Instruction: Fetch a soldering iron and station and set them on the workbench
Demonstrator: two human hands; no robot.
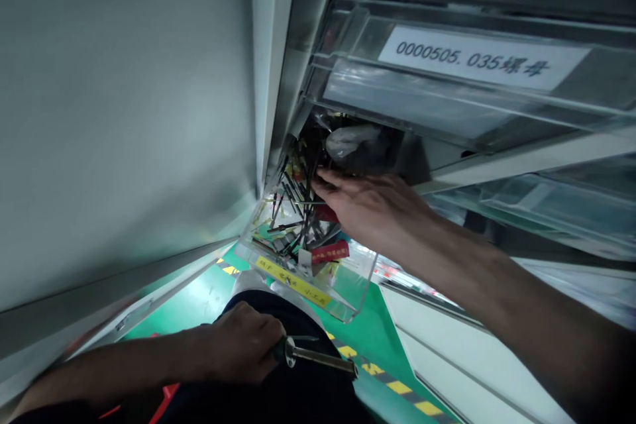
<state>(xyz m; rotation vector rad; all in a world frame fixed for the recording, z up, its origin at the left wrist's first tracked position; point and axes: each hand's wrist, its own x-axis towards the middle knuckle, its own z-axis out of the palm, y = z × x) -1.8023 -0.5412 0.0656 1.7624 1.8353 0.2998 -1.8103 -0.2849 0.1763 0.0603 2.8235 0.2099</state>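
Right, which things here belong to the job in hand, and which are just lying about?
Likely in the job:
tool held in the left hand
clear drawer the right hand reaches into
thin rods inside it

Likely just lying about:
red packet in the same drawer
upper drawer with a white label
striped floor tape

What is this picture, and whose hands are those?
There's no robot here: these are one person's bare hands. The only picture comes from a camera on that person's head, looking forward and down. The left hand grips a metal-shafted tool. The right hand reaches into a clear drawer holding a jumble of thin dark rods, small bits and a red strip with writing. A yellow label sits on its front. I can't tell whether the right fingers hold anything.
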